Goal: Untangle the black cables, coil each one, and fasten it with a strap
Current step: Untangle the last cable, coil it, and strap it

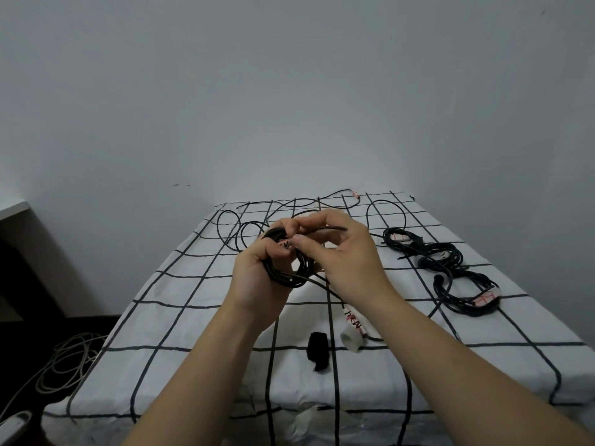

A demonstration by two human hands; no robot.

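My left hand [257, 268] grips a small coil of black cable [286, 278] above the middle of the table. My right hand [344, 249] pinches a strand of the same cable at the coil's top, close against the left fingers. One loose end runs down from the coil to a white tag [354, 320] on the cloth. Loose black cable [238, 226] lies in loops at the far side of the table. A black strap [318, 350] lies near the front edge. Coiled black cables [441, 259] rest at the right.
The table wears a white cloth with a black grid [180, 317]. A roll of clear tape [351, 340] sits beside the strap. Pale cables [64, 358] lie on the dark floor at the left. A grey wall rises behind the table.
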